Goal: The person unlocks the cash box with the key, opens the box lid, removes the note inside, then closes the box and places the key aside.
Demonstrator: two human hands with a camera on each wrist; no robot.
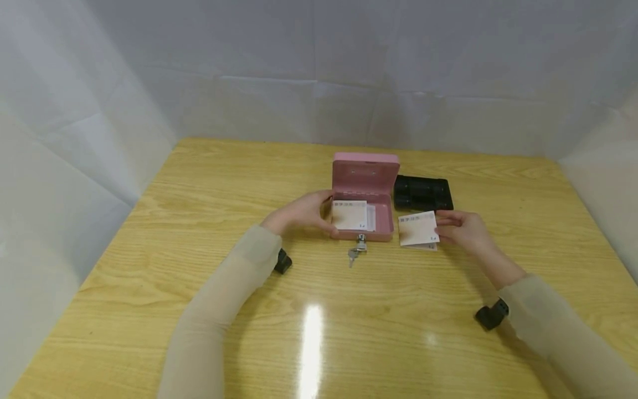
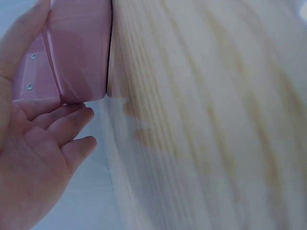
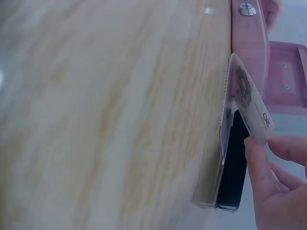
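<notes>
A wooden table (image 1: 199, 221) carries an open pink cash box (image 1: 365, 183) near its far edge — left hand (image 1: 301, 213) steadying its side, fingers relaxed. Beside it, the right hand (image 1: 463, 228) pinches banknotes (image 1: 417, 228); keys (image 1: 356, 252) hang in front.

Pink cash box (image 1: 365, 191) open; banknotes (image 1: 418, 229) just beside, right.

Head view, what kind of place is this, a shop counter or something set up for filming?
Probably a staged recording booth, not a shop: plain white sheets wall in a bare wooden table on three sides, and only a pink cash box, a black tray and some notes lie on it.
</notes>
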